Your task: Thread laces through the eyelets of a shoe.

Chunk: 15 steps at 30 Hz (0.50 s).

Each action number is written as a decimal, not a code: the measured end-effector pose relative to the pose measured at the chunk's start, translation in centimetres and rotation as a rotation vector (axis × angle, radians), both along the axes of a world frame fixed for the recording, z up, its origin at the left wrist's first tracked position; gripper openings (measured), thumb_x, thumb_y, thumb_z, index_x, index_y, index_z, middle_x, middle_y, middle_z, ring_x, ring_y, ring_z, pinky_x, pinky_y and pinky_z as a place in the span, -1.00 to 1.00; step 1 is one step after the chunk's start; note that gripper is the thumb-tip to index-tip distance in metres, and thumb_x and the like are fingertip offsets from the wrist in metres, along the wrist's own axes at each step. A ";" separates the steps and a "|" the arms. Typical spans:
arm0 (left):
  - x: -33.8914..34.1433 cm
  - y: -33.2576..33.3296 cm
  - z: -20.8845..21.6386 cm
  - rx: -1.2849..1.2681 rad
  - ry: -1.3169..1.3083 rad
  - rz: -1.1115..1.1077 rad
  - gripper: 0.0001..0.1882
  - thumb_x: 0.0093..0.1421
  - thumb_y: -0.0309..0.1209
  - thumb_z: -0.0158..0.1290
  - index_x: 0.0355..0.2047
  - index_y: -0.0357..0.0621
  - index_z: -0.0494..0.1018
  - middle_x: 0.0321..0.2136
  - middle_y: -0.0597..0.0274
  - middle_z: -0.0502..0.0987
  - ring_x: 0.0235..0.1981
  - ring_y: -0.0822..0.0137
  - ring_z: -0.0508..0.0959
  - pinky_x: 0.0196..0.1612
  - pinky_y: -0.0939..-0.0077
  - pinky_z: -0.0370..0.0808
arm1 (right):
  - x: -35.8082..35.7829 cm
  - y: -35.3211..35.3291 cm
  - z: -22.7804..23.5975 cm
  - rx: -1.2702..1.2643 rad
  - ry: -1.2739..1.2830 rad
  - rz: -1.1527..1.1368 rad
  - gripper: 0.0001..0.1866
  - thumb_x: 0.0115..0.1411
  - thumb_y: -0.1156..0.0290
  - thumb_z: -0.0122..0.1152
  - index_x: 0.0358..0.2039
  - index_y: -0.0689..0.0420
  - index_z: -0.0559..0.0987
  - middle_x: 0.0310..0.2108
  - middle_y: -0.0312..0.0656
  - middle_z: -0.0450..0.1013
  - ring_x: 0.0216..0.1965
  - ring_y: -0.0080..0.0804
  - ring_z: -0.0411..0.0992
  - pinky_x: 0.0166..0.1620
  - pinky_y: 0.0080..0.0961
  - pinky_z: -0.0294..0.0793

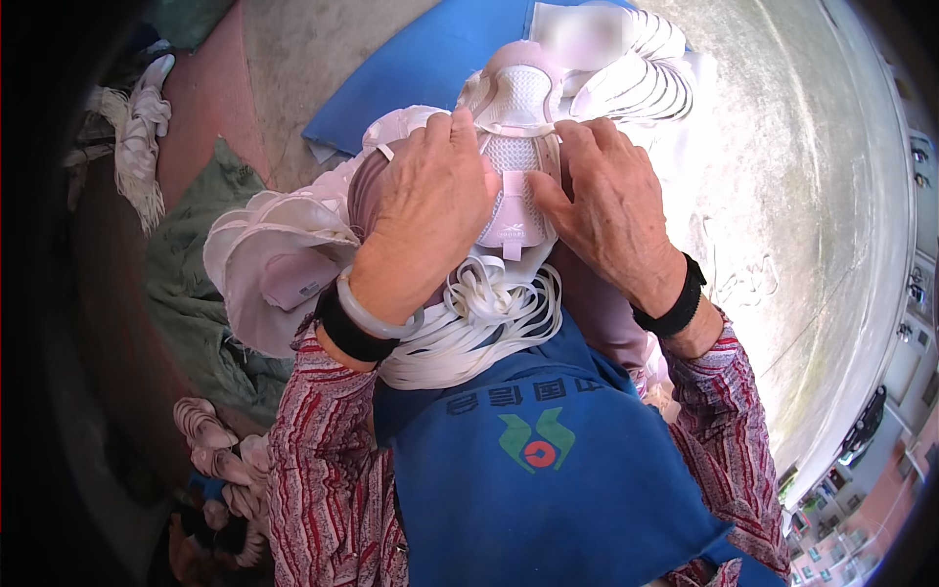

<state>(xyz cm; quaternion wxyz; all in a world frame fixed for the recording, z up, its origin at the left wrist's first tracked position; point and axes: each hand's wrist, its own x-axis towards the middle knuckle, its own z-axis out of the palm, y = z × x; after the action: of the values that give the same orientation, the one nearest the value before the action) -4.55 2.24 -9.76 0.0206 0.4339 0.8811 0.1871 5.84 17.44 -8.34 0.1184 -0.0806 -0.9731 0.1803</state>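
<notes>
A white and pale pink shoe upper [512, 83] lies over my lap, its mesh tongue [512, 210] toward me. My left hand [430, 186] is closed on the upper's left edge, fingers curled at the lacing area. On the opposite edge my right hand [608, 201] pinches with thumb and fingers. A white shoelace [516, 129] appears to cross the upper between both hands; the fingertips partly hide where it runs. Just below the tongue, a loose bundle of white shoelaces [469, 333] rests on my blue apron [548, 509].
Stacked white uppers [284, 264] sit at my left, with more stacked uppers [646, 73] on a blue sheet [381, 73] ahead. Green cloth [210, 284] lies on the floor at left. Farther left is a bunch of white laces [142, 147]; other uppers [210, 440] lie lower left.
</notes>
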 end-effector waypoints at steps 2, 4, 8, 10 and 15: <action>-0.2 0.3 -0.2 -0.065 -0.011 0.017 -0.61 0.18 -0.43 0.02 -0.02 -0.43 0.39 -0.18 -0.16 0.50 -0.14 -0.08 0.54 -0.09 0.13 0.49 | -0.2 -0.4 0.1 0.092 -0.091 -0.023 -0.67 0.06 0.33 0.24 -0.24 0.30 0.48 -0.33 0.01 0.42 -0.29 -0.06 0.47 -0.20 -0.19 0.44; -0.6 0.2 -0.6 -0.094 0.025 -0.043 -0.76 0.16 -0.44 0.03 -0.23 -0.39 0.39 -0.32 -0.10 0.47 -0.28 -0.03 0.56 -0.18 0.17 0.52 | -0.6 -1.1 0.0 0.091 -0.123 -0.038 -0.71 0.06 0.37 0.21 -0.27 0.30 0.49 -0.35 0.02 0.42 -0.29 -0.06 0.47 -0.20 -0.19 0.45; -0.5 -0.3 -1.1 0.045 -0.057 -0.066 -0.85 0.14 -0.48 0.04 -0.32 -0.33 0.38 -0.36 -0.08 0.46 -0.28 -0.04 0.56 -0.20 0.16 0.52 | -0.7 -0.2 -1.7 -0.028 -0.005 -0.036 -0.74 0.11 0.51 0.13 -0.16 0.27 0.53 -0.32 0.03 0.45 -0.38 -0.01 0.48 -0.29 -0.22 0.49; -0.3 -0.7 -1.3 0.143 -0.059 -0.053 -0.87 0.12 -0.51 0.04 -0.32 -0.31 0.38 -0.37 -0.08 0.45 -0.28 -0.04 0.56 -0.21 0.15 0.52 | -0.6 1.0 -1.6 -0.155 -0.003 0.046 -0.75 0.11 0.55 0.13 -0.16 0.28 0.54 -0.33 0.02 0.45 -0.39 -0.02 0.48 -0.30 -0.24 0.50; -0.1 -0.6 -1.7 0.145 -0.039 -0.048 -0.82 0.13 -0.52 0.03 -0.25 -0.34 0.39 -0.31 -0.11 0.45 -0.26 -0.06 0.56 -0.19 0.13 0.53 | -0.1 2.0 -1.6 -0.347 0.063 0.163 -0.79 0.09 0.57 0.15 -0.21 0.25 0.48 -0.35 0.04 0.45 -0.39 0.03 0.50 -0.34 -0.16 0.52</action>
<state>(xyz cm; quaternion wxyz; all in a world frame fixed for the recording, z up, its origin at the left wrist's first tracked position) -4.69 1.68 -11.51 0.0111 0.4516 0.8539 0.2582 5.72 19.45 -9.90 0.1180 -0.0149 -0.9266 0.3568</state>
